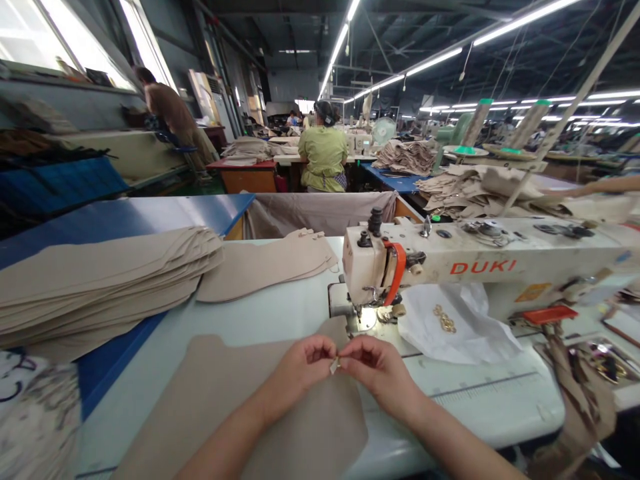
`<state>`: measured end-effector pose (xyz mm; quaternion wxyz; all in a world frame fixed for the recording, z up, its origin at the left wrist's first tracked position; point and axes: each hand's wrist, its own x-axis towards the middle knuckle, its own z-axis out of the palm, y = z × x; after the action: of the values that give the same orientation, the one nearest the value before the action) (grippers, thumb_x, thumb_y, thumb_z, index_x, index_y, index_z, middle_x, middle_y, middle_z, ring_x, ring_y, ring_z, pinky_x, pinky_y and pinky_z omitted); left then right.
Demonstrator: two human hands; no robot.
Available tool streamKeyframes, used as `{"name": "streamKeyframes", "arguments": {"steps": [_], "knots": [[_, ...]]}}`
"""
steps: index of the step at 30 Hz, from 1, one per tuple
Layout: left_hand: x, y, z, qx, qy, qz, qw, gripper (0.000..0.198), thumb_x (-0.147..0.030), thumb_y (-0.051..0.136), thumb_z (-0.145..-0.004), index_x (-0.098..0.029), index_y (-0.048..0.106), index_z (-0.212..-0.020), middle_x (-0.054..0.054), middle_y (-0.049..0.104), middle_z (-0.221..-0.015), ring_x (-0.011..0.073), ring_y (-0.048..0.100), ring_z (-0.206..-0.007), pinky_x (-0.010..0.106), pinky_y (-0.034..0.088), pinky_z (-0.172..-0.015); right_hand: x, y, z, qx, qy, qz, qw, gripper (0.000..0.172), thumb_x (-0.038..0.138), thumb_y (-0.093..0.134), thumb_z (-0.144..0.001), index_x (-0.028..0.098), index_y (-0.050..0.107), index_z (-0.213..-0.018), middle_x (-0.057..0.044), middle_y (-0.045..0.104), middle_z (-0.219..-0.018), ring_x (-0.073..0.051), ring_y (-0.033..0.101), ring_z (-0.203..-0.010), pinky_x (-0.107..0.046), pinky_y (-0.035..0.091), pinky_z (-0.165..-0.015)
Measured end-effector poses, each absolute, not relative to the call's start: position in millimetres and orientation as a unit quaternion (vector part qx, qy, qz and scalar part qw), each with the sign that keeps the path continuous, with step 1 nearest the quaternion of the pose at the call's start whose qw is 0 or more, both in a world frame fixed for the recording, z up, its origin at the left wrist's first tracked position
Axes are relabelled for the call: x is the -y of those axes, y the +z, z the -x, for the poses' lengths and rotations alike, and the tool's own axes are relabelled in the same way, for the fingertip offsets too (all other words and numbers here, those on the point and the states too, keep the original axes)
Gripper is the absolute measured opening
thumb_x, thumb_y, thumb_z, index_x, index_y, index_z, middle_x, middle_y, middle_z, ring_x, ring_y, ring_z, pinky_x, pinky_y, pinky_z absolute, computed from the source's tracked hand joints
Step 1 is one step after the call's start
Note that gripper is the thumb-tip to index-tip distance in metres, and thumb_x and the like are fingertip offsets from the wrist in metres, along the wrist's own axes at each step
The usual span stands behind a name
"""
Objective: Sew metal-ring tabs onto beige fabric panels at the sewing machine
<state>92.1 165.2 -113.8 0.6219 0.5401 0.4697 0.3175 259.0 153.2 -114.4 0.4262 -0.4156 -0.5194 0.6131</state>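
Fingertips (pixel 323 352) of both hands are pressed together in a pinch on a small pale tag (pixel 334 365). L hand (pixel 300 370) has thumb + forefinger on its left edge, R hand (pixel 377 368) the same on the right edge, other fingers curled in. Tag is up off the surface between my hands, just above the beige cut panel (pixel 225 407) lying flat on the table (pixel 280 307). It's just in front of the presser foot (pixel 361 319) of the DUKI sewing machine (pixel 480 260). Too small to tell if it's woven, paper or metal.

Handling, my guess: v. light, thin, prob. bends easily, easy to drop or flip. Best held by the edges w/ fingertips only, as now. Panel under it looks soft but w/ some body; lies flat, no wrinkles.

Containers: white plastic bag (pixel 475 340) lies spread just right of the needle area, w/ a few small gold metal fittings (pixel 444 321) on it. Far R, what looks like a shallow tray (pixel 587 348) w/ shiny bits; can't make out what they are. Left side: tall stack of beige cut pieces (pixel 100 280), smaller stack (pixel 270 263) just beside it.
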Motion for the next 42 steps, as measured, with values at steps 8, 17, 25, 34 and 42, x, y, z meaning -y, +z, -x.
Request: {"name": "streamKeyframes", "arguments": {"steps": [8,17,25,34,42], "knots": [[-162,-119,-95,-0.483,0.333,-0.587,0.558,0.005,-0.020,0.050,-0.059,-0.018,0.050,-0.063,-0.004,0.047,-0.061,0.0127,0.045,-0.061,0.024,0.034,-0.059,-144,-109,-264,0.631,0.500,0.452,0.384,0.007,0.022,0.066,-0.073,0.019,0.061,-0.078,0.001,0.059,-0.074,-0.013,0.056,-0.070,-0.024,0.043,-0.065],[-163,-120,-95,-0.461,0.367,-0.553,0.590,0.011,-0.026,0.058,-0.061,-0.018,0.049,-0.063,-0.001,0.053,-0.069,0.0143,0.049,-0.068,0.025,0.039,-0.065,-146,-114,-268,0.679,0.403,0.430,0.437,0.010,0.021,0.058,-0.081,0.020,0.063,-0.072,-0.002,0.064,-0.074,-0.014,0.058,-0.071,-0.025,0.044,-0.066],[-163,-121,-98,-0.487,0.391,-0.550,0.554,0.014,-0.028,0.062,-0.064,-0.018,0.052,-0.063,-0.002,0.057,-0.067,0.0134,0.052,-0.065,0.024,0.042,-0.064,-150,-124,-260,0.690,0.323,0.447,0.469,0.013,0.015,0.054,-0.079,0.018,0.059,-0.067,-0.002,0.063,-0.072,-0.014,0.058,-0.068,-0.024,0.043,-0.064],[-159,-120,-102,-0.476,0.425,-0.527,0.561,0.012,-0.023,0.065,-0.065,-0.018,0.055,-0.071,-0.003,0.057,-0.067,0.0117,0.056,-0.065,0.022,0.045,-0.064,-148,-126,-262,0.679,0.360,0.438,0.467,0.013,0.015,0.055,-0.079,0.018,0.057,-0.066,-0.001,0.061,-0.070,-0.012,0.056,-0.066,-0.022,0.042,-0.063],[-156,-115,-100,-0.500,0.420,-0.567,0.501,0.007,-0.021,0.060,-0.067,-0.018,0.054,-0.070,-0.003,0.057,-0.067,0.0121,0.057,-0.064,0.023,0.046,-0.064,-146,-132,-266,0.604,0.460,0.453,0.468,0.006,0.020,0.060,-0.078,0.019,0.064,-0.083,-0.001,0.068,-0.076,-0.013,0.062,-0.070,-0.022,0.047,-0.066]]}}
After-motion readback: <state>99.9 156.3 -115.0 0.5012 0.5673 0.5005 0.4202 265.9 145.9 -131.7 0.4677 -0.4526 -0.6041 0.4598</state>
